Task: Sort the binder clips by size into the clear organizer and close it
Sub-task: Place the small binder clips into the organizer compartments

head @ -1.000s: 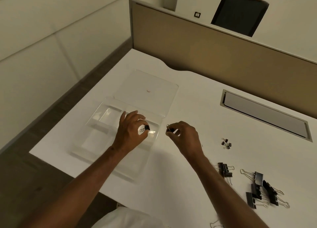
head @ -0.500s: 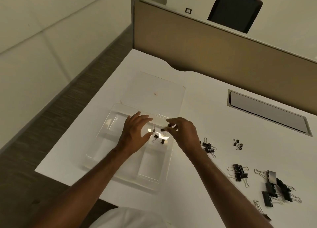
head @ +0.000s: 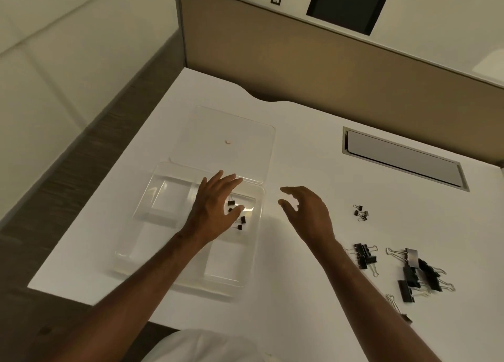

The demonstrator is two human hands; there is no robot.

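**Both hands empty over an open organizer**

The clear organizer [head: 169, 211] lies open on the white desk [head: 300, 149], its flat lid [head: 240, 132] folded back on the far side. Four small black clips [head: 242, 220] sit in the tray's far right compartment; the other compartments look bare, as far as the clear plastic lets one tell.

The left hand [head: 215, 209] hovers over that compartment, fingers spread and straight, holding nothing. The right hand [head: 308, 211] hangs above the desk just beside the tray's right edge, fingers loosely bent and apart, also holding nothing.

To the right on the desk lie the unsorted clips: a little cluster of small ones [head: 360, 213], a bunch of medium clips [head: 365, 255] nearer the person, and a pile of large clips [head: 417, 277] furthest right. A grey cable hatch [head: 403, 157] is set into the desk beyond them.
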